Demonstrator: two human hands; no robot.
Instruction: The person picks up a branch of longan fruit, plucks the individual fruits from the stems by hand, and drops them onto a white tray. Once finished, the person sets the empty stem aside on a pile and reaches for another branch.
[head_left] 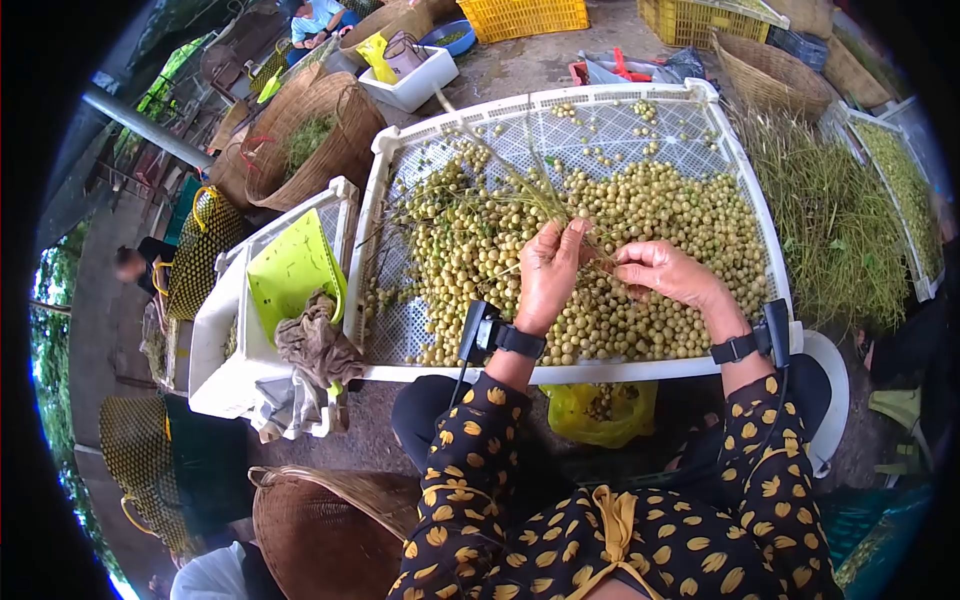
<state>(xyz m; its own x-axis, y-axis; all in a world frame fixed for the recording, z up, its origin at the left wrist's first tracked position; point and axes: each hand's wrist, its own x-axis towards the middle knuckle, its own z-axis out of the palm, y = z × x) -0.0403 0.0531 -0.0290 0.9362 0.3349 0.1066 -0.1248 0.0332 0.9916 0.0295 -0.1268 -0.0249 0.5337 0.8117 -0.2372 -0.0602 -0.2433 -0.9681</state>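
A white slatted tray (376, 215) in front of me holds many small round yellow-green fruits (650, 215), some on thin stems. My left hand (550, 272) is above the fruit, its fingers closed round a thin fruit stem (540, 195) that runs up and away from the fist. Just to the right, my right hand (672, 273) is closed in a pinch near the same stem's lower end. What lies between its fingertips is too small to make out. The two hands are close together but apart.
A heap of stripped stems (815, 210) lies right of the tray. To the left are a green dustpan-like piece (292, 270), a crumpled cloth (318, 340) and a wicker basket (340, 115). A yellow bag (600, 425) sits below the tray; another basket (320, 530) stands lower left.
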